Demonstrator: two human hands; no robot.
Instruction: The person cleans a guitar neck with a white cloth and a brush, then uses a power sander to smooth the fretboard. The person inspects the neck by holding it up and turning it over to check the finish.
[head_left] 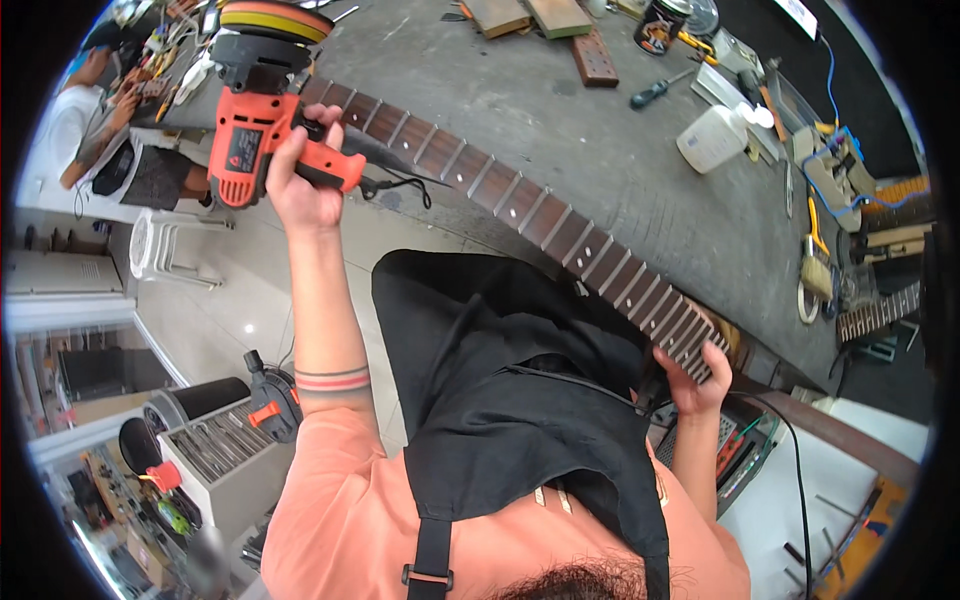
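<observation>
In the head view my left hand point(305, 180) grips the handle of a red and black power polisher point(240, 135) with a yellow-edged round pad on top, raised at the upper left. A dark wooden guitar neck point(515, 205) with metal frets and light inlays runs diagonally from behind the polisher down to the lower right, along the bench's front edge. My right hand point(695, 370) holds the lower right end of the neck, thumb over the frets. A black apron point(510, 390) covers my front just below the neck.
The grey bench point(450, 80) carries wood blocks point(595, 55), a can point(660, 22), a screwdriver point(660, 88), a white bottle point(710, 140) and a paintbrush point(815, 255). Another person point(110, 145) works at upper left, near white stools point(170, 250). Another fretted neck point(875, 315) lies right.
</observation>
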